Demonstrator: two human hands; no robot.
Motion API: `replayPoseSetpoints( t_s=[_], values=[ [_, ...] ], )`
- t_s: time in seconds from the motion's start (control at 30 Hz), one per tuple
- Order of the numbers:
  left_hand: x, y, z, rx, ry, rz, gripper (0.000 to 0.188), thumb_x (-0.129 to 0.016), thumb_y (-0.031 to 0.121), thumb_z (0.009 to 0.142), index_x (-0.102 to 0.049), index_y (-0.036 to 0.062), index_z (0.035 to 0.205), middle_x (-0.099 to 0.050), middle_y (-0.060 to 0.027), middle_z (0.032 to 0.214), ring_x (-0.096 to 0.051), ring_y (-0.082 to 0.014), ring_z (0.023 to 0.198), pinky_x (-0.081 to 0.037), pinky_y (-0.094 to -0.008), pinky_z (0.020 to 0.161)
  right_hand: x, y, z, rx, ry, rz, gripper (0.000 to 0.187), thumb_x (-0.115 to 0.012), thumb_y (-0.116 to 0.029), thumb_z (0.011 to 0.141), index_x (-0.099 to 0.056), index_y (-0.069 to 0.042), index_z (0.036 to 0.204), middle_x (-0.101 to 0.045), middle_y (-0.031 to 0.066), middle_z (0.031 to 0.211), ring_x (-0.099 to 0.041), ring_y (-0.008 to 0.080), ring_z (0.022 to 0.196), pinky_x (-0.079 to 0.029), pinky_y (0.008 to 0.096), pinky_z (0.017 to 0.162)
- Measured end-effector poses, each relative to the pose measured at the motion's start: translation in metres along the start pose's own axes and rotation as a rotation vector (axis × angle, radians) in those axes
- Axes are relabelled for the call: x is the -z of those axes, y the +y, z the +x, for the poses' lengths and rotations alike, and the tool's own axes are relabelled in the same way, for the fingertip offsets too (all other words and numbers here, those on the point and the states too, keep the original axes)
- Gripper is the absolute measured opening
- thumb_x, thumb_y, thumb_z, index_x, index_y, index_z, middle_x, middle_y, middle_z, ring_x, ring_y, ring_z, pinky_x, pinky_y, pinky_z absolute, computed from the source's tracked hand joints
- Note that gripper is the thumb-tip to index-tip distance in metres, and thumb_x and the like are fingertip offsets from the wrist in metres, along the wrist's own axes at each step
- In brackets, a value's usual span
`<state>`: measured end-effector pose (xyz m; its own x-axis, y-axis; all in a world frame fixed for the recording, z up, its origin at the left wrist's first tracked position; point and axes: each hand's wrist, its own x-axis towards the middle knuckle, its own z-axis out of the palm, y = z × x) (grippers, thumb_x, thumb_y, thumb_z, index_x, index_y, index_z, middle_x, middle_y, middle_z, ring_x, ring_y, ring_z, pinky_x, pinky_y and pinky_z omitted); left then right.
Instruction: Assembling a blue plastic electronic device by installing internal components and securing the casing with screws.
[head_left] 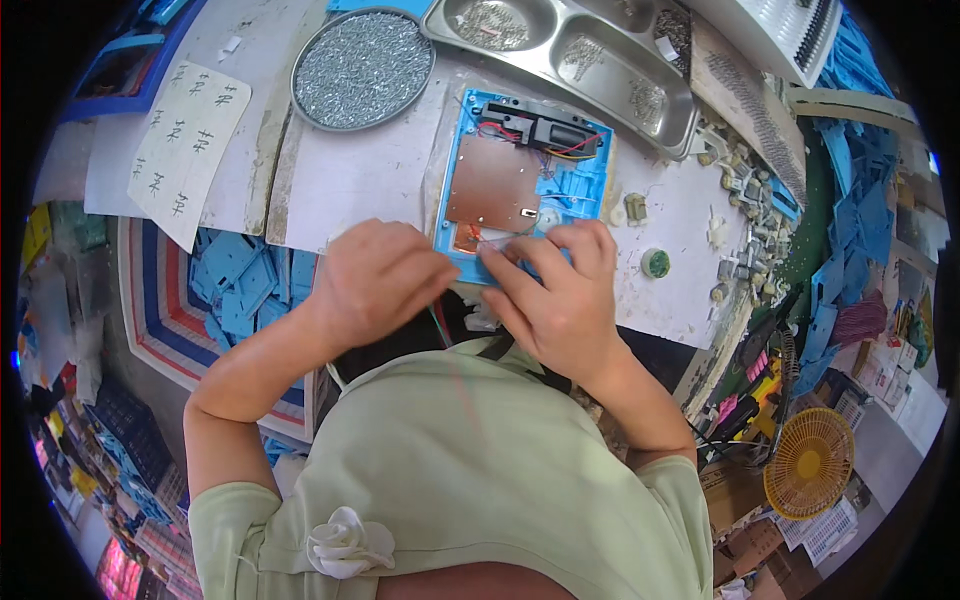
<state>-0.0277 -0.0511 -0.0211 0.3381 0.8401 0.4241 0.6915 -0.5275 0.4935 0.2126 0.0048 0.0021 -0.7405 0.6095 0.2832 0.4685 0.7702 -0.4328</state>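
Observation:
A light blue plastic casing (453, 262) lies near the table's front edge with its inside facing up. A brown circuit board (495, 182) sits in it, below a black module (540, 130) with red and yellow wires. My left hand (375, 280), slightly blurred, is closed in a pinch at the casing's lower left corner; what its fingertips hold is hidden. Thin red and green wires (440, 325) hang just below it. On the casing's lower right part rests my right hand (565, 290), its fingers bent and apart, the index fingertip beside a thin red wire and a small copper-coloured piece (466, 238).
A round tray of small screws (364, 70) and a compartmented metal tray (560, 55) stand at the back. Small metal parts (740, 230) and a round green-topped item (655, 263) lie right. A striped bag (160, 320) of blue panels stands left, an orange fan (810, 463) lower right.

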Motion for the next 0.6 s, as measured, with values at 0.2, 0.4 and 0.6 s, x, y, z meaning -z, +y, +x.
replayPoseSetpoints(
  t_s=[0.2, 0.4, 0.6],
  values=[
    [-0.005, 0.012, -0.034, 0.023, -0.229, -0.046, 0.016, -0.076, 0.015, 0.079, -0.061, 0.0109, 0.082, -0.051, -0.0043, 0.077, -0.057, -0.0234, 0.066, -0.045, -0.0375, 0.058, -0.021, -0.024, 0.007, -0.024, 0.027, 0.067, 0.032, -0.084, -0.017, 0.075, -0.073, -0.011, 0.104, -0.065, 0.0013, 0.099, -0.057, 0.0254, 0.098, -0.038, 0.0477, 0.092],
    [0.011, 0.007, -0.034, -0.013, -0.445, -0.269, 0.022, -0.079, 0.017, 0.08, -0.066, 0.0084, 0.095, -0.058, -0.007, 0.083, -0.062, -0.0274, 0.073, -0.05, -0.0403, 0.062, -0.032, -0.026, 0.013, -0.044, 0.047, -0.011, 0.028, -0.084, -0.023, 0.071, -0.067, -0.012, 0.091, -0.062, 0.003, 0.096, -0.055, 0.027, 0.095, -0.037, 0.0479, 0.087],
    [-0.001, -0.02, -0.017, 0.045, -0.156, -0.282, 0.026, -0.086, 0.013, 0.078, -0.071, 0.008, 0.098, -0.064, -0.0088, 0.088, -0.066, -0.0292, 0.076, -0.054, -0.0398, 0.064, -0.003, -0.019, 0.019, 0.02, -0.058, 0.1, 0.031, -0.086, -0.022, 0.07, -0.07, -0.012, 0.094, -0.065, 0.004, 0.096, -0.057, 0.0261, 0.093, -0.04, 0.045, 0.087]
  ],
)
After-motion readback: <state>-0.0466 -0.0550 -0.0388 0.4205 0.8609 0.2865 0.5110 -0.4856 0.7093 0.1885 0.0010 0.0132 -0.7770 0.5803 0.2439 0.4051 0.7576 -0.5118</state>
